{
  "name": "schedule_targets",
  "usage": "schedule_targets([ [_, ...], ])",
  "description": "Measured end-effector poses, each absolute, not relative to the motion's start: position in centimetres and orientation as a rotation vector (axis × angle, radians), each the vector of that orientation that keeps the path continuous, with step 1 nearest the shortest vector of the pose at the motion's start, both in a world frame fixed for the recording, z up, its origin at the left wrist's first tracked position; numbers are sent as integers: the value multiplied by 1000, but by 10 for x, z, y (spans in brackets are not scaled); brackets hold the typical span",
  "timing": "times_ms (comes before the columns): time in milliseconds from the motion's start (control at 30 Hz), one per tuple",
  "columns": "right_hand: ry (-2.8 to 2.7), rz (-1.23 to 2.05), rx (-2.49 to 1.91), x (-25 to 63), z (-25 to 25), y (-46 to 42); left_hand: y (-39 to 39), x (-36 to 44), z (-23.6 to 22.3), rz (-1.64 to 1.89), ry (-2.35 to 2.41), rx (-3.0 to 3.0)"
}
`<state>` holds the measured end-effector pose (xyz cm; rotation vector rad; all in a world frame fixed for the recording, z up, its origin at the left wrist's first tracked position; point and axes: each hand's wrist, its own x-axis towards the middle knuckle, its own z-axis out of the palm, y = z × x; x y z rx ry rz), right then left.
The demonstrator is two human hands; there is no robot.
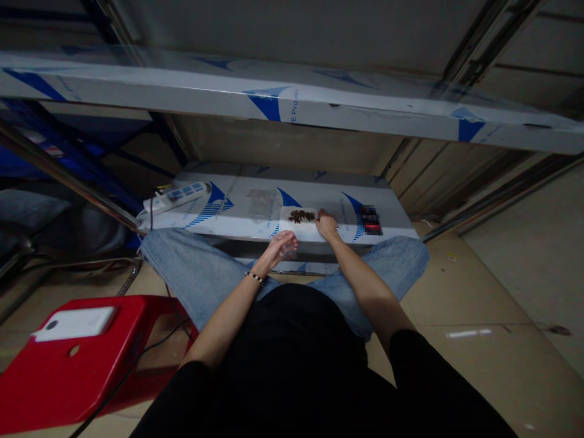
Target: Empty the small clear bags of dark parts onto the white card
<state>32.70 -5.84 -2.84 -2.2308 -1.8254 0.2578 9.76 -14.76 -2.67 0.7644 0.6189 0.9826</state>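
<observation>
On the lower shelf (246,213), a heap of small dark brown pieces (301,216) lies on a white sheet (285,219). Fingers of my right hand (327,225) are drawn together at the heap's right edge; what they pinch, if anything, is too small to make out. My left hand (280,244), with a beaded bracelet at the wrist, is curled around a crumpled clear plastic bag (287,252), just in front of the shelf edge. A flat, clear plastic piece (263,205) rests left of the heap. Right of my right hand is a blurred dark and red item (371,220).
A white power strip (177,196) occupies the shelf's left end. Above runs the film-covered upper shelf (319,100), with metal posts at both sides. A red stool (68,371) holding a white device (75,323) stands at lower left, a black cable crossing it.
</observation>
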Motion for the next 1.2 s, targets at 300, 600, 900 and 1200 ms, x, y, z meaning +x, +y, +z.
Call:
schedule_targets([
  [300,-1260,470,-1555,292,-29,-113,-144,101,-37,959,682,860],
  [600,-1154,846,-1212,256,-38,-164,-144,103,-36,910,706,963],
  [900,-1237,822,-1156,257,-37,-162,-146,107,-37,869,841,1168],
  [1200,-1542,698,-1203,260,-33,-162,-148,105,-37,851,813,1179],
])
